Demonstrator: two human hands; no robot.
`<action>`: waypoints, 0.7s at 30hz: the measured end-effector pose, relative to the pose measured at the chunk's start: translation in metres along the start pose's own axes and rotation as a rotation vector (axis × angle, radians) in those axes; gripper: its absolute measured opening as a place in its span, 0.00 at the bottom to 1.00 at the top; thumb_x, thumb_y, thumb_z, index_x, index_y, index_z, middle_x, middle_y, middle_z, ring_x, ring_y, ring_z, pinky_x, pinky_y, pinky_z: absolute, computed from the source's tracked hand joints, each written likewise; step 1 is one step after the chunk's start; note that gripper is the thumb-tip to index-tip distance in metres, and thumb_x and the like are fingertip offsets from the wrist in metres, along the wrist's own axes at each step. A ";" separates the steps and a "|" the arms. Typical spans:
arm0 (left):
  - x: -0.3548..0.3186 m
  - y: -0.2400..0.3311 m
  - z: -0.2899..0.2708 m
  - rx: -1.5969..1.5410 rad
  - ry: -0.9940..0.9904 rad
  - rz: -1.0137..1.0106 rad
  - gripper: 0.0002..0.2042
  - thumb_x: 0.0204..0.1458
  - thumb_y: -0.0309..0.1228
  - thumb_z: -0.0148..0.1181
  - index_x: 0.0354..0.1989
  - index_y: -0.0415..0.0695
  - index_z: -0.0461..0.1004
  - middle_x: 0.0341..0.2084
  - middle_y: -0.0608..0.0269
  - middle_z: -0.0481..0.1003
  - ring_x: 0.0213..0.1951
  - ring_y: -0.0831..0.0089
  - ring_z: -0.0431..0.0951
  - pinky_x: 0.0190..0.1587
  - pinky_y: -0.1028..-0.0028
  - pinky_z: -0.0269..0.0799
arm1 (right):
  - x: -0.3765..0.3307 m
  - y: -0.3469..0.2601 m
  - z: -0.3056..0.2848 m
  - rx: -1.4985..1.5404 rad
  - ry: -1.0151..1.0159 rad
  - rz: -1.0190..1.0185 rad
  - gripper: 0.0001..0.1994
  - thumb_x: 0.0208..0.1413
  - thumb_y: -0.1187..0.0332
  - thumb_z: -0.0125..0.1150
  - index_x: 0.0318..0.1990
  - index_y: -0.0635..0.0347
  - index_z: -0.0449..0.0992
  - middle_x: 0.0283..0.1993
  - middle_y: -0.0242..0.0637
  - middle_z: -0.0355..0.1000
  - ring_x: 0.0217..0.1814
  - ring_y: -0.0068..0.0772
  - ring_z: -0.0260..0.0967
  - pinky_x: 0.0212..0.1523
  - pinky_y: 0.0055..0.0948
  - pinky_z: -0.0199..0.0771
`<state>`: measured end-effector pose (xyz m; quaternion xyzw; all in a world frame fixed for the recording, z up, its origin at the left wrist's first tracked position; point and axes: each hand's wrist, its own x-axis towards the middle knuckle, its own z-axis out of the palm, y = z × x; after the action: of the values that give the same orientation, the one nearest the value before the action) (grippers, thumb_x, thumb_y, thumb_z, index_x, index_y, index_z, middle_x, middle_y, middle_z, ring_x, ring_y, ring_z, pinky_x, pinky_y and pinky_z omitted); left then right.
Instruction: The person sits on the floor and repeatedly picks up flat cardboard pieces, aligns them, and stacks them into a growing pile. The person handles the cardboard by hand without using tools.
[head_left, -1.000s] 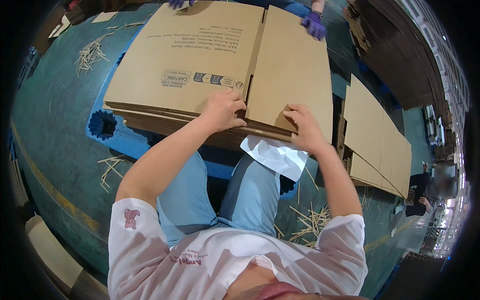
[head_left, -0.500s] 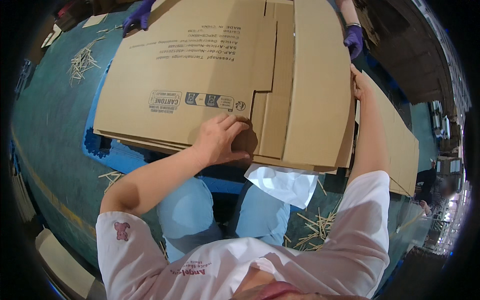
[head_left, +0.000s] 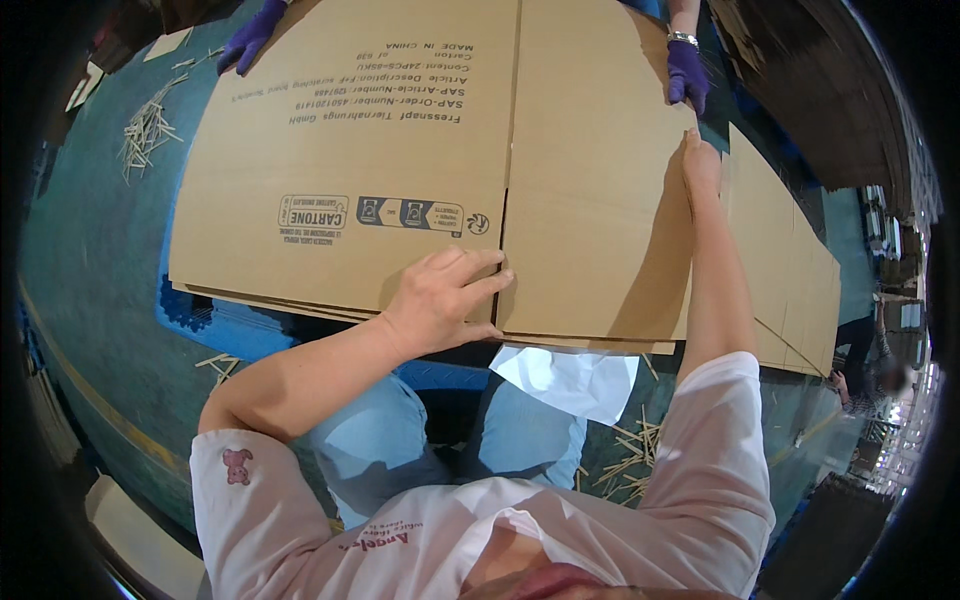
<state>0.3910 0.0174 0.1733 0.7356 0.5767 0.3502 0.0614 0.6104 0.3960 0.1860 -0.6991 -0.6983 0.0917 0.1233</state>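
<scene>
A flattened cardboard carton (head_left: 400, 150) with dark print lies on a stack in front of me. Its right-hand panel (head_left: 590, 180) lies almost flat, its inner edge meeting the printed panel along a narrow seam. My left hand (head_left: 445, 300) rests on the near part of this seam, fingers spread and thumb apart. At the right edge of the panel, my right hand (head_left: 703, 165) grips the board, with some fingers hidden. Across from me, a co-worker's purple-gloved hands (head_left: 250, 40) touch the far left and far right edges.
A blue pallet (head_left: 215, 325) supports the stack. White paper (head_left: 570, 382) hangs below the near edge. Thin strips (head_left: 150, 130) lie scattered on the green floor (head_left: 80, 250). More cardboard (head_left: 780, 260) stands close on the right.
The right-hand panel has folded leftward and down, covering the open gap. My right hand moved slightly left with its edge. My left hand stays near the seam.
</scene>
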 end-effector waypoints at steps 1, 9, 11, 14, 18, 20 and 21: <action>0.000 0.000 0.000 0.025 -0.004 0.005 0.31 0.22 0.38 0.72 0.43 0.48 0.73 0.45 0.65 0.71 0.36 0.67 0.71 0.39 0.70 0.71 | -0.002 -0.001 0.000 -0.008 -0.001 0.009 0.29 0.58 0.48 0.33 0.48 0.66 0.71 0.53 0.52 0.66 0.56 0.51 0.62 0.54 0.43 0.60; 0.005 0.013 0.006 0.180 -0.147 0.073 0.30 0.29 0.36 0.69 0.47 0.44 0.71 0.50 0.63 0.67 0.45 0.61 0.68 0.48 0.66 0.67 | 0.003 0.049 -0.004 0.708 -0.143 -0.151 0.16 0.49 0.63 0.52 0.42 0.63 0.75 0.38 0.45 0.74 0.41 0.40 0.71 0.41 0.37 0.68; -0.001 0.014 0.007 0.237 -0.142 0.063 0.30 0.29 0.36 0.68 0.47 0.42 0.70 0.49 0.61 0.68 0.45 0.61 0.68 0.48 0.65 0.66 | -0.044 0.051 -0.025 1.088 -0.156 -0.252 0.15 0.51 0.69 0.53 0.45 0.67 0.73 0.38 0.34 0.73 0.36 0.29 0.68 0.38 0.30 0.69; 0.012 0.017 0.011 0.317 -0.181 0.148 0.30 0.29 0.37 0.68 0.46 0.38 0.69 0.48 0.57 0.68 0.45 0.58 0.68 0.48 0.64 0.66 | -0.072 0.136 -0.029 1.275 -0.131 -0.051 0.17 0.51 0.70 0.53 0.47 0.69 0.71 0.40 0.36 0.73 0.36 0.30 0.70 0.40 0.27 0.70; 0.027 0.023 0.010 0.457 -0.296 0.209 0.29 0.30 0.38 0.66 0.43 0.37 0.69 0.46 0.54 0.68 0.46 0.56 0.67 0.48 0.63 0.65 | -0.078 0.326 0.038 0.466 0.442 0.040 0.20 0.44 0.72 0.55 0.49 0.63 0.71 0.41 0.49 0.72 0.43 0.44 0.71 0.43 0.36 0.69; 0.023 0.023 0.004 0.494 -0.360 0.191 0.29 0.32 0.40 0.66 0.44 0.37 0.69 0.46 0.55 0.68 0.46 0.57 0.67 0.49 0.63 0.65 | -0.090 0.353 0.047 0.132 0.514 0.164 0.18 0.42 0.71 0.57 0.45 0.61 0.73 0.41 0.49 0.72 0.47 0.52 0.67 0.48 0.42 0.66; 0.013 0.025 -0.004 0.531 -0.390 0.145 0.29 0.32 0.41 0.66 0.44 0.38 0.69 0.46 0.55 0.68 0.46 0.57 0.67 0.49 0.63 0.64 | -0.097 0.342 0.034 0.091 0.416 0.174 0.20 0.39 0.71 0.60 0.45 0.60 0.73 0.40 0.50 0.72 0.46 0.53 0.67 0.47 0.43 0.66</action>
<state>0.4102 0.0197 0.1942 0.8181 0.5714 0.0437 -0.0481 0.9254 0.3023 0.0466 -0.7544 -0.5900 -0.0126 0.2874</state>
